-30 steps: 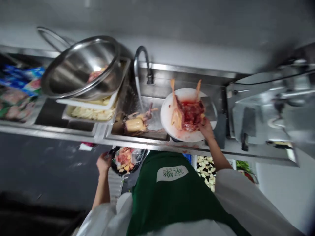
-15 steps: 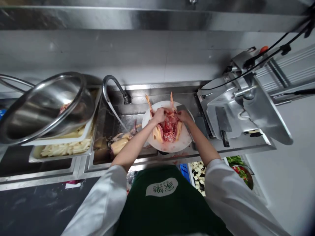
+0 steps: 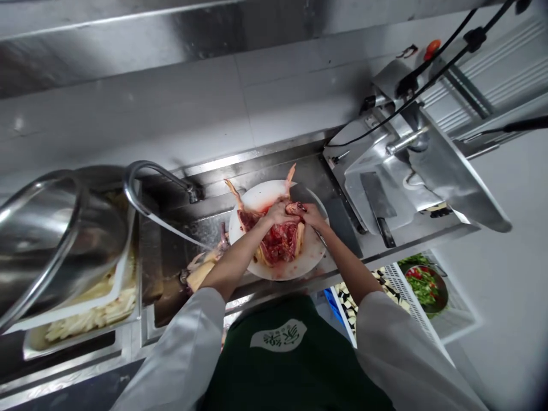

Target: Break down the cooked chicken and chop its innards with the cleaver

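Note:
A split-open poultry carcass (image 3: 278,242) lies spread on a round white cutting board (image 3: 257,197), its two feet pointing away from me. My left hand (image 3: 280,212) reaches across the middle of the bird and grips it near the right leg. Closed beside it, my right hand (image 3: 313,217) has a dark red piece of the carcass's flesh in its fingers; the two hands nearly meet. A cleaver (image 3: 309,196) lies at the board's right side, partly covered by my right hand and forearm.
Left of the board, another plucked bird (image 3: 201,274) lies in the sink beneath a curved tap (image 3: 132,191). A big steel bowl (image 3: 98,240) sits over trays at left. At right are a slicing machine (image 3: 411,148) and a second cleaver (image 3: 377,197). Cut vegetables stand below.
My left hand has moved from the bird's left side over to its right, close to my right hand. A dark red piece now shows in the right hand. The camera view has tilted.

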